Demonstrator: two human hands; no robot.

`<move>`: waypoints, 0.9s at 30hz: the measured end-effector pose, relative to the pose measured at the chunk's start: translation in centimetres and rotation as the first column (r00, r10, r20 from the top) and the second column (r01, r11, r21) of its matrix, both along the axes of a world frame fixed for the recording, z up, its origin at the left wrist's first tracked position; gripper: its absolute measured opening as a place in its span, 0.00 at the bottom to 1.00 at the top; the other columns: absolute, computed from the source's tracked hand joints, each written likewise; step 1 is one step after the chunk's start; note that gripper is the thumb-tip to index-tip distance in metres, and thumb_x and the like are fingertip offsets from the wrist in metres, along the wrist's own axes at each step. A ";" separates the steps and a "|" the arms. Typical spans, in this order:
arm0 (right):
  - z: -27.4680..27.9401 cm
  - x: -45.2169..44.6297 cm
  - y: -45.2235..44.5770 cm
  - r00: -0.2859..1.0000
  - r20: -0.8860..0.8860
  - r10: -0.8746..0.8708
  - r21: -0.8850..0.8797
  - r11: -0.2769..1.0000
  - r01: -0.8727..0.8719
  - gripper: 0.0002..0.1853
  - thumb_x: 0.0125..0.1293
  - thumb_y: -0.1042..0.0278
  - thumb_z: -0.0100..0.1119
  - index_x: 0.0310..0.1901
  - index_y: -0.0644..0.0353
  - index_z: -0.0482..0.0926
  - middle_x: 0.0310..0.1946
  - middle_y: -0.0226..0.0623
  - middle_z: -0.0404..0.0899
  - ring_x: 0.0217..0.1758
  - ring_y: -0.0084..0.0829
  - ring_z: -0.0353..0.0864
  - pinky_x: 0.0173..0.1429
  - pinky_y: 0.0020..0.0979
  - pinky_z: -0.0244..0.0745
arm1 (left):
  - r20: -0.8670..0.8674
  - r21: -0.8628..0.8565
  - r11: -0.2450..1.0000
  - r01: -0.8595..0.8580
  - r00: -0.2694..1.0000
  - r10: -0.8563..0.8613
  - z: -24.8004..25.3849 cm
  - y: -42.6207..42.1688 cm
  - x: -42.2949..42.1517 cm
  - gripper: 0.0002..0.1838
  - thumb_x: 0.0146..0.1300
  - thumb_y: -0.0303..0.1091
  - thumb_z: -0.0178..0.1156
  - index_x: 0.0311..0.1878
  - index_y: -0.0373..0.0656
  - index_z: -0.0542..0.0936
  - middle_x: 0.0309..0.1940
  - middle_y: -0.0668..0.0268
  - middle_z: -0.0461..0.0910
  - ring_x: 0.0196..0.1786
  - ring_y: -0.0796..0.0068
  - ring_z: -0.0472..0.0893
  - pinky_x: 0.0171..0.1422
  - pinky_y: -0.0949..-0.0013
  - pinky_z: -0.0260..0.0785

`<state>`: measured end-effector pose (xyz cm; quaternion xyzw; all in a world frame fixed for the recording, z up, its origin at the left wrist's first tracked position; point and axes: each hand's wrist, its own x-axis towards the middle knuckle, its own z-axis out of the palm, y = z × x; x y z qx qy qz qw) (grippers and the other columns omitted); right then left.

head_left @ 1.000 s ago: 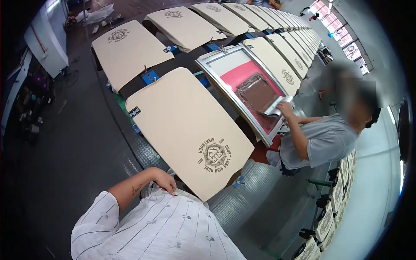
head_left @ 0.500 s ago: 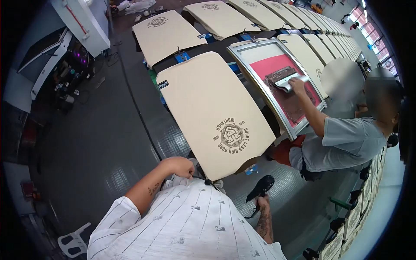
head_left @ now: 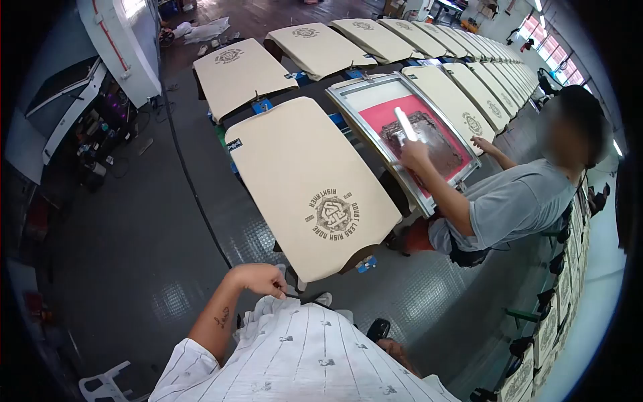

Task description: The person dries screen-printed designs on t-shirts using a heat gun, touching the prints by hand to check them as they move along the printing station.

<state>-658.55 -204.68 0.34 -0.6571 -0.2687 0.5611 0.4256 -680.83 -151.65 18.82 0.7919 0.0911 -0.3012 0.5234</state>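
My left hand (head_left: 262,279) is closed in front of my striped shirt, its fingers pinching a thin dark cord (head_left: 299,299). Low on my right side, my right hand (head_left: 394,350) is partly hidden by the shirt. It grips a black hair dryer (head_left: 378,329), of which only the nozzle end shows. Ahead of me lies a cream shirt (head_left: 284,174) stretched over a board, with a dark round print (head_left: 333,213) at its near end and a small dark label at the far left corner. Neither hand touches this shirt.
To the right, a co-worker (head_left: 509,194) in grey holds a squeegee (head_left: 404,124) over a framed screen (head_left: 375,127) with dark ink. Rows of boards with cream shirts (head_left: 244,74) run back. A white plastic chair (head_left: 107,382) stands lower left; a black cable (head_left: 184,171) crosses the floor.
My view has shifted, and the hair dryer is now lower and more hidden by my shirt. The co-worker's squeegee has been lifted and turned upright, the other arm reaching out.
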 end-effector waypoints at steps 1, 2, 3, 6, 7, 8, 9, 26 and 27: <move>-0.5 -1.4 -1.9 0.987 0.149 0.062 -0.196 0.980 -0.032 0.17 0.65 0.53 0.53 0.36 0.59 0.83 0.29 0.35 0.80 0.35 0.36 0.79 0.38 0.35 0.71 | 0.014 -0.004 1.000 0.018 1.000 -0.018 -0.1 0.3 0.4 0.15 0.62 0.43 0.65 0.44 0.42 0.86 0.31 0.62 0.85 0.35 0.71 0.81 0.41 0.66 0.72; 7.1 -3.1 6.9 0.986 0.162 0.041 -0.199 0.980 -0.008 0.17 0.65 0.53 0.53 0.36 0.59 0.83 0.29 0.35 0.80 0.35 0.36 0.79 0.38 0.35 0.71 | 0.025 -0.092 0.994 0.061 0.998 -0.059 -0.4 0.8 0.9 0.15 0.62 0.42 0.66 0.44 0.41 0.86 0.31 0.63 0.86 0.35 0.74 0.81 0.41 0.67 0.71; 13.5 -4.3 8.0 0.978 0.209 0.002 -0.339 0.938 0.071 0.21 0.66 0.49 0.50 0.38 0.59 0.83 0.29 0.35 0.80 0.35 0.36 0.79 0.40 0.34 0.71 | 0.037 -0.179 0.978 0.105 0.994 -0.100 -0.5 1.4 1.4 0.15 0.63 0.42 0.67 0.44 0.40 0.86 0.31 0.65 0.86 0.36 0.77 0.81 0.41 0.68 0.71; 12.9 -8.1 4.9 0.965 0.159 -0.208 -0.574 0.776 0.262 0.22 0.67 0.48 0.49 0.37 0.60 0.83 0.28 0.36 0.79 0.33 0.34 0.78 0.39 0.33 0.71 | 0.093 -0.209 0.956 0.208 0.977 -0.192 -0.1 2.5 3.1 0.15 0.63 0.41 0.67 0.44 0.39 0.86 0.32 0.65 0.86 0.35 0.78 0.80 0.41 0.69 0.71; 9.4 -9.1 2.6 0.928 0.065 -0.366 -0.678 0.666 0.310 0.21 0.66 0.50 0.51 0.35 0.61 0.82 0.27 0.36 0.79 0.30 0.34 0.77 0.37 0.33 0.71 | 0.100 -0.209 0.949 0.235 0.971 -0.218 -0.1 3.0 3.7 0.15 0.63 0.41 0.67 0.44 0.39 0.86 0.32 0.65 0.86 0.35 0.78 0.80 0.41 0.69 0.71; 5.9 -10.3 -0.1 0.854 -0.012 -0.519 -0.775 0.545 0.320 0.20 0.66 0.52 0.53 0.33 0.63 0.82 0.25 0.37 0.78 0.27 0.33 0.77 0.34 0.33 0.71 | 0.129 -0.239 0.930 0.280 0.958 -0.255 -0.1 3.5 4.0 0.15 0.63 0.41 0.67 0.45 0.39 0.86 0.32 0.66 0.85 0.35 0.79 0.79 0.41 0.70 0.71; 2.5 -11.4 -2.6 0.747 -0.069 -0.661 -0.857 0.422 0.295 0.19 0.66 0.54 0.55 0.32 0.64 0.81 0.23 0.38 0.78 0.25 0.33 0.76 0.32 0.33 0.71 | 0.158 -0.267 0.908 0.322 0.944 -0.288 0.0 4.1 4.3 0.15 0.63 0.41 0.67 0.46 0.39 0.86 0.31 0.67 0.85 0.34 0.80 0.79 0.41 0.71 0.71; 37.7 -4.1 14.7 0.204 0.188 -0.961 0.723 0.276 0.633 0.26 0.65 0.73 0.59 0.65 0.60 0.66 0.38 0.36 0.75 0.31 0.24 0.75 0.33 0.23 0.73 | 0.704 -0.651 0.236 0.722 0.690 -0.168 10.7 10.8 -2.0 0.14 0.61 0.27 0.68 0.49 0.29 0.84 0.27 0.63 0.72 0.24 0.75 0.70 0.26 0.68 0.57; 38.5 -4.1 14.8 0.199 0.188 -0.962 0.725 0.272 0.633 0.26 0.65 0.73 0.59 0.65 0.60 0.66 0.38 0.36 0.75 0.31 0.24 0.75 0.33 0.23 0.73 | 0.719 -0.645 0.233 0.728 0.681 -0.138 10.5 10.9 -2.5 0.15 0.61 0.26 0.68 0.49 0.29 0.84 0.28 0.62 0.72 0.24 0.74 0.70 0.26 0.67 0.57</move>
